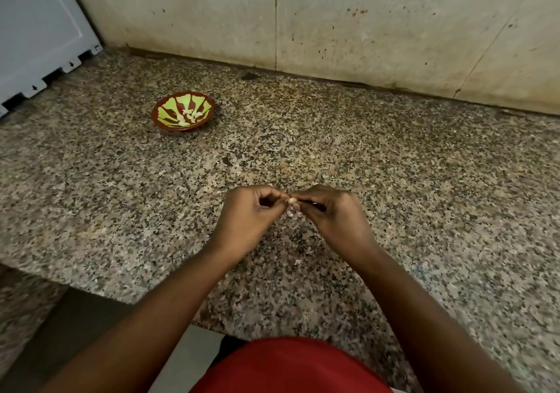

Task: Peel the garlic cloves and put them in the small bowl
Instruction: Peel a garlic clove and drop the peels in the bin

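A small garlic clove is pinched between the fingertips of both hands above the granite counter. My left hand holds it from the left with curled fingers, and my right hand pinches it from the right. A scrap of pale skin hangs or lies just below the clove. The small red and green bowl stands far back to the left, apart from the hands, with several peeled cloves inside.
A stained stone wall runs along the back of the counter. A grey-white panel leans at the far left. The counter's front edge steps down at the lower left. A small skin flake lies near my right wrist.
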